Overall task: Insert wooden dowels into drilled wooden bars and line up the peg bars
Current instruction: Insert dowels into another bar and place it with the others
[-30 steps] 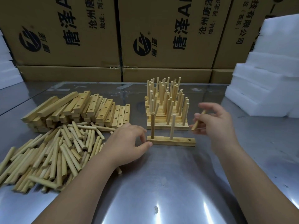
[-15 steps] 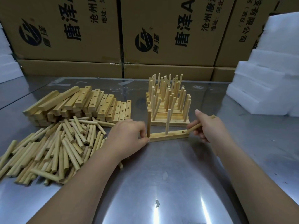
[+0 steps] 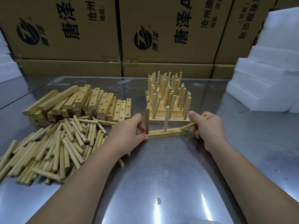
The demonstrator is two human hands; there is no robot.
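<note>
– Mid-worktop (image 3: pixel 161 175), where's the bar (image 3: pixel 168 133) at?
– Lying between both hands. Left hand (image 3: pixel 127 131) pinches its 9 o'clock end; right hand (image 3: pixel 206 126) grips a tilted dowel (image 3: pixel 188 126), tip touching the bar's 3 o'clock end. Two pegs (image 3: pixel 166 118) stand upright in it. Finished peg bars (image 3: pixel 168 102) sit just behind at 12 o'clock, loose dowels (image 3: pixel 56 143) at 9 o'clock.

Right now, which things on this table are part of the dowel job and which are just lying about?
In the job: bar with two pegs, slanted dowel, loose dowels, drilled bars, finished peg bars.
Lying about: cardboard boxes, white foam blocks.
</note>
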